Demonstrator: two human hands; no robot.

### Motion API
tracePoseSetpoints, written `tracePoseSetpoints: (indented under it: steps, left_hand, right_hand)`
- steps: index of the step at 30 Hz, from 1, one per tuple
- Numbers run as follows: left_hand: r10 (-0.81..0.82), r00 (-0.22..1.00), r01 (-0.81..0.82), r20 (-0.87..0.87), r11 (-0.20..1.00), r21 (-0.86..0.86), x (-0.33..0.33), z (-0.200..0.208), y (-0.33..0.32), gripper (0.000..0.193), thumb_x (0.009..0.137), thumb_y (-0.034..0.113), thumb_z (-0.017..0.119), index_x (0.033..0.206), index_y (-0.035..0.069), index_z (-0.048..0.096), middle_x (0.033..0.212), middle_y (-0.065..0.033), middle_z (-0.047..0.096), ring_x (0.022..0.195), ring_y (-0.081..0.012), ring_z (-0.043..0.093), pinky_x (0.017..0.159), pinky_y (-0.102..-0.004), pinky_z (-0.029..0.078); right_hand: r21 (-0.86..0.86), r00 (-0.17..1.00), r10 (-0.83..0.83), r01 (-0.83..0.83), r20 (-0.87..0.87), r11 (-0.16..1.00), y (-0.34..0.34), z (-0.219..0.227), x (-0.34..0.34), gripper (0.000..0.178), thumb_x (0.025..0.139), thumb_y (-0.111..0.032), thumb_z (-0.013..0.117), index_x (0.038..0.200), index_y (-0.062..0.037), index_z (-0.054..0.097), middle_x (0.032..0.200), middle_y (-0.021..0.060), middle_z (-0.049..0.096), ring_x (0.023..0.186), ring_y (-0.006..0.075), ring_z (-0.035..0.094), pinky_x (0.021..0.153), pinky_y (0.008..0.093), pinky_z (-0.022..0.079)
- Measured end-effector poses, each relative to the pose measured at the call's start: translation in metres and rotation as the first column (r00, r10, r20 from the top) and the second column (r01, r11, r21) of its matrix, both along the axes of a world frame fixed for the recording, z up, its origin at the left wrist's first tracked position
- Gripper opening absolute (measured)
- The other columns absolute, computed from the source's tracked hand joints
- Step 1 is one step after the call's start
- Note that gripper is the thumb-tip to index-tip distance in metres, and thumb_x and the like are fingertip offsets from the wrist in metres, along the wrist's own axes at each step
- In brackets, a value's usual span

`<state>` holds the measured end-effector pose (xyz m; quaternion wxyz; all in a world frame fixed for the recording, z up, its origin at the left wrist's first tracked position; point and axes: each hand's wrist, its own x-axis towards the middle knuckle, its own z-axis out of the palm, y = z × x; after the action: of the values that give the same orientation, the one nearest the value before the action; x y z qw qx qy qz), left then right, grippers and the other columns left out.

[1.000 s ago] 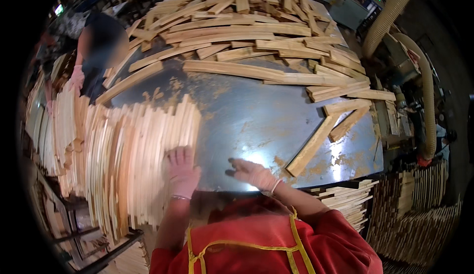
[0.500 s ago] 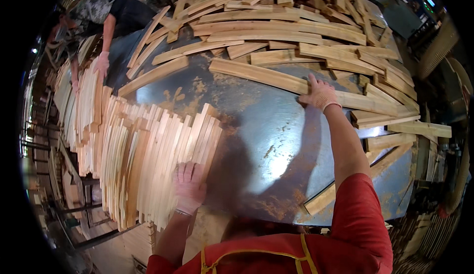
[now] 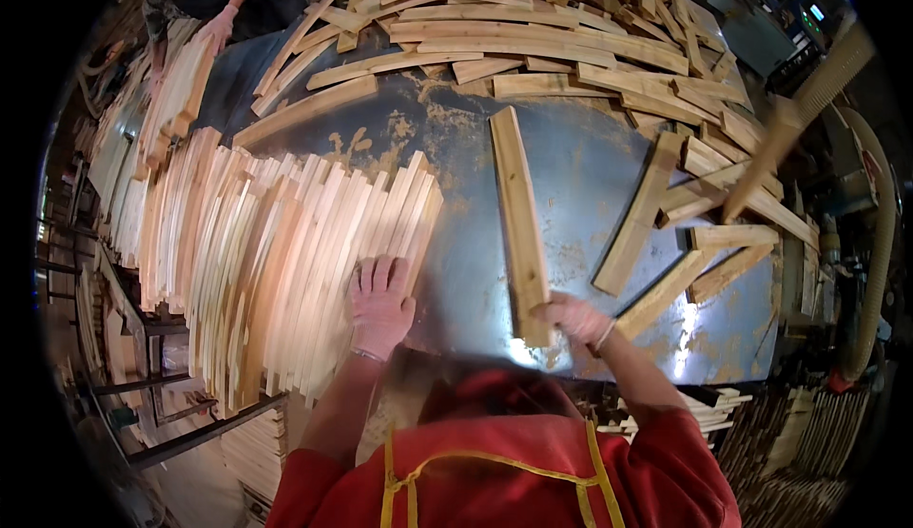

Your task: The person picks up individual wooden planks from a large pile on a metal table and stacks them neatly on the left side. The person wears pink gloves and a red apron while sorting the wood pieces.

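Observation:
My right hand [image 3: 576, 319], in a pale glove, grips the near end of a wooden board [image 3: 521, 228]. The board points away from me, on or just over the metal tabletop [image 3: 466, 271]; I cannot tell whether it touches. My left hand [image 3: 382, 307], gloved too, lies with its fingers stretched out on the right end of a row of wooden strips [image 3: 276, 262]. These strips are packed side by side on the left, their far ends uneven.
A heap of loose boards [image 3: 552, 38] covers the far side. More boards [image 3: 639, 214] lie scattered on the right, near a blurred piece [image 3: 761, 162]. At far left, a co-worker's gloved hand [image 3: 219, 29] holds several boards. A ribbed hose [image 3: 880, 271] hangs at right.
My right hand has come nearer, swinging the board from lying crosswise to pointing away. Boards on the right have shifted. My left hand stays on the strips. The co-worker's boards have risen.

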<state>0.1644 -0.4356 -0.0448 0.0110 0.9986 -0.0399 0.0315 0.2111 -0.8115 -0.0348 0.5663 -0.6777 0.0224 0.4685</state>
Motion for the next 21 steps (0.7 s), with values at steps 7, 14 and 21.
tracePoseSetpoints:
  steps: [7,14,21]
  left_hand:
    - [0.035,0.974,-0.055,-0.222,0.995,-0.08,-0.009,-0.001,-0.032,0.105,0.086,0.069,0.073,0.165,0.011,0.037,0.166,-0.0123,0.038,0.158,-0.0345,0.027,0.131,-0.0537,0.019]
    - [0.047,0.981,-0.043,-0.191,0.999,0.021,-0.028,-0.011,-0.005,0.084,0.091,0.034,0.066,0.166,0.009,0.036,0.172,-0.0166,0.031,0.162,-0.0376,0.021,0.133,-0.0542,0.013]
    - [0.039,0.992,-0.028,-0.119,0.995,0.092,-0.03,-0.016,-0.011,0.089,0.081,0.03,0.074,0.162,0.012,0.041,0.167,-0.0143,0.036,0.159,-0.0365,0.026,0.13,-0.0542,0.02]
  right_hand:
    - [-0.376,0.791,0.61,-0.55,0.052,0.746,0.168,0.067,-0.119,0.048,0.096,-0.047,0.068,0.126,-0.0104,0.074,0.128,0.0204,0.074,0.121,0.0357,0.071,0.104,0.046,0.055]
    - [-0.231,0.826,0.116,0.018,0.552,0.973,0.1,-0.006,-0.038,0.056,0.098,-0.043,0.064,0.143,-0.0101,0.063,0.136,0.0198,0.067,0.126,0.0383,0.064,0.109,0.0448,0.051]
    - [-0.493,0.557,-0.475,0.829,0.681,0.265,-0.11,-0.013,0.104,0.083,0.093,-0.047,0.072,0.154,0.0038,0.05,0.145,0.0317,0.062,0.132,0.0447,0.062,0.112,0.0464,0.048]
